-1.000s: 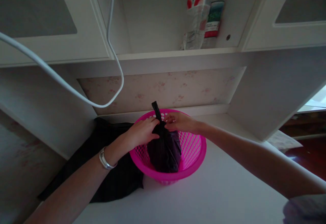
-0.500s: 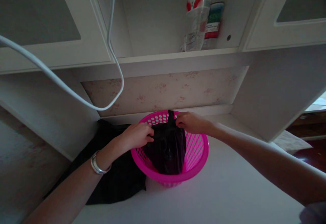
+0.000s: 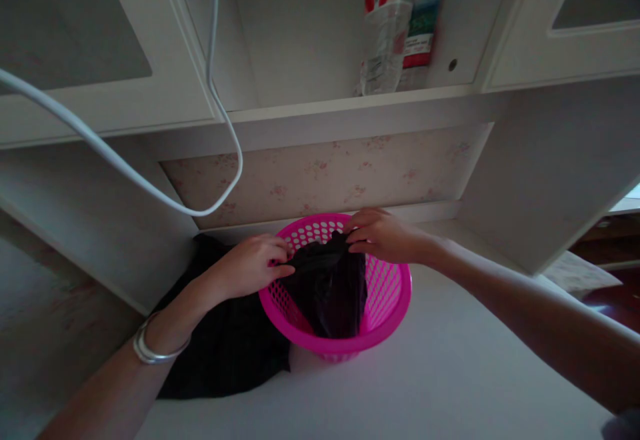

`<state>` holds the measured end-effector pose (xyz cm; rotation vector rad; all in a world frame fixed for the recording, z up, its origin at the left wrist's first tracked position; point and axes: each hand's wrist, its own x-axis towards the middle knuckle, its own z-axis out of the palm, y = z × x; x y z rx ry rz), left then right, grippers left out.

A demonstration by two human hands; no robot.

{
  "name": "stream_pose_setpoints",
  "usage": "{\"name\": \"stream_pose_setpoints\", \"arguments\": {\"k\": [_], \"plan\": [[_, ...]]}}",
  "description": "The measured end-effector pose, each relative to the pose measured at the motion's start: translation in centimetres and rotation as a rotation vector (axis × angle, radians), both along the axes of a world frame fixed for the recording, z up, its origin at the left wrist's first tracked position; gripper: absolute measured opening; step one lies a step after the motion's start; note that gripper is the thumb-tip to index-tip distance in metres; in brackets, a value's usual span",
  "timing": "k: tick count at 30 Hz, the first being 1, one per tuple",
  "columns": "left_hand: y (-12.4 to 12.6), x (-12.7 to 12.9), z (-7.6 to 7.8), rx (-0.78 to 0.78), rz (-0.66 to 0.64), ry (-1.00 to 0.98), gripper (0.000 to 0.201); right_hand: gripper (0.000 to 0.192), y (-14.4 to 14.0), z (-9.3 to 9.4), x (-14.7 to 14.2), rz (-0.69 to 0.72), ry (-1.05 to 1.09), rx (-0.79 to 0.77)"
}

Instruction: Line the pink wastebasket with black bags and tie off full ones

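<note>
Sagging black plastic bag [image 3: 327,290], crumpled

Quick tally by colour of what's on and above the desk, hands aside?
Pink: 1, basket
Black: 2, bag held by left hand and right hand; cloth
White: 1, cable
Clear: 1, bottle
Green-red: 1, packet
Total: 6

White desk surface [image 3: 425,373] carried a pink perforated basket [image 3: 387,293], standing upright near the back wall. Dark cloth [image 3: 230,353] lay flat on the desk, touching the basket's left side. Shelf [image 3: 310,103] above held a clear bottle [image 3: 383,33]
</note>
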<state>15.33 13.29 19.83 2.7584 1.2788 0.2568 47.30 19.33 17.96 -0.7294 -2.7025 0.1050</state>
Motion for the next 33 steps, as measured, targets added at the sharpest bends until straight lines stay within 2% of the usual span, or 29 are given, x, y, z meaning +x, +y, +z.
{"name": "stream_pose_setpoints", "arguments": {"k": [3,6,8,10,11,13,15,16,19,22,24,26,28,30,31,32,33], "plan": [[0.3,-3.0,0.0,-0.037,0.060,-0.065,0.025,0.021,0.2,0.0,2.8,-0.074,0.091,-0.031],[0.1,-4.0,0.3,-0.076,0.109,-0.111,0.030,0.025,-0.5,-0.2,4.0,-0.156,0.172,-0.078],[-0.4,-3.0,0.4,-0.065,0.109,-0.173,0.037,0.034,-1.3,-0.5,3.5,-0.189,0.193,-0.131],[-1.0,-0.8,0.3,-0.041,0.086,-0.234,0.051,0.055,-1.8,-0.7,2.2,-0.177,0.158,-0.161],[-1.2,0.4,0.1,-0.020,0.071,-0.242,0.056,0.059,-2.0,-0.8,1.4,-0.160,0.125,-0.153],[-1.6,2.5,-0.3,0.035,0.038,-0.186,0.046,0.050,-1.9,-0.9,0.1,-0.116,0.061,-0.098],[-1.6,3.6,-0.6,0.092,0.021,-0.081,0.021,0.035,-1.6,-0.9,-0.3,-0.081,0.047,-0.061],[-1.5,3.5,-0.6,0.111,0.018,-0.053,0.012,0.030,-1.4,-0.8,-0.1,-0.077,0.079,-0.074],[-1.0,1.1,-0.2,0.093,0.044,-0.195,0.017,0.019,-0.9,-0.8,2.3,-0.122,0.280,-0.199],[-0.2,-2.8,0.5,-0.087,0.191,-0.495,0.014,0.013,-0.9,-1.6,5.3,-0.174,0.470,-0.336],[0.2,-4.5,0.7,-0.174,0.352,-0.646,0.024,0.022,-0.8,-2.2,6.6,-0.221,0.574,-0.382],[-0.2,-4.9,0.7,-0.141,0.494,-0.767,0.032,0.028,-0.8,-2.4,7.1,-0.296,0.733,-0.407],[-1.6,-3.6,0.8,0.016,0.560,-0.878,0.031,0.028,-1.0,-1.6,6.9,-0.394,0.988,-0.427],[-4.3,-1.1,1.2,0.255,0.490,-0.902,0.020,0.019,-1.8,0.0,6.3,-0.472,1.266,-0.402],[-5.9,0.4,1.4,0.384,0.366,-0.815,0.012,0.014,-2.5,1.0,5.9,-0.483,1.376,-0.320],[-7.4,1.9,1.6,0.453,0.177,-0.685,0.009,0.011,-3.5,2.1,5.4,-0.473,1.426,-0.202],[-8.7,3.5,1.7,0.475,-0.056,-0.553,0.014,0.013,-4.6,3.1,4.8,-0.430,1.455,-0.007]]}}
